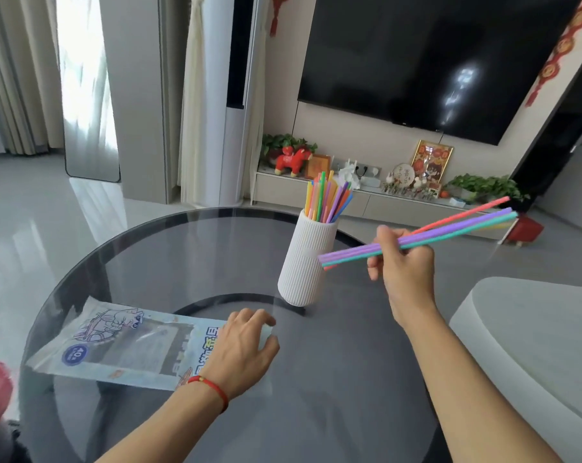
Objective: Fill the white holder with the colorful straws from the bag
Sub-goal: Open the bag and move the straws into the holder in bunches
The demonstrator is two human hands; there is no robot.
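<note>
The right hand (404, 259) is raised above the right side of the glass table (333, 379), wrist bent back and forearm rising from the near right corner. Its fingers are clamped around a small bundle of straws (450, 230), red, purple, teal and yellow, held near the middle. The bundle lies almost level, one end pointing far right past the table edge, the other end reaching left to just in front of the holder (304, 262).

The holder, white and ribbed, stands upright near the far middle of the table, with many colored straws (328, 198) fanned out of its mouth.

The left hand (241, 354) lies palm down on the right end of the bag (122, 345), fingers spread apart and slightly curled, pressing the plastic flat. A red string bracelet (212, 389) circles that wrist. The bag lies flat on the near left of the table, its length running left to right.
</note>
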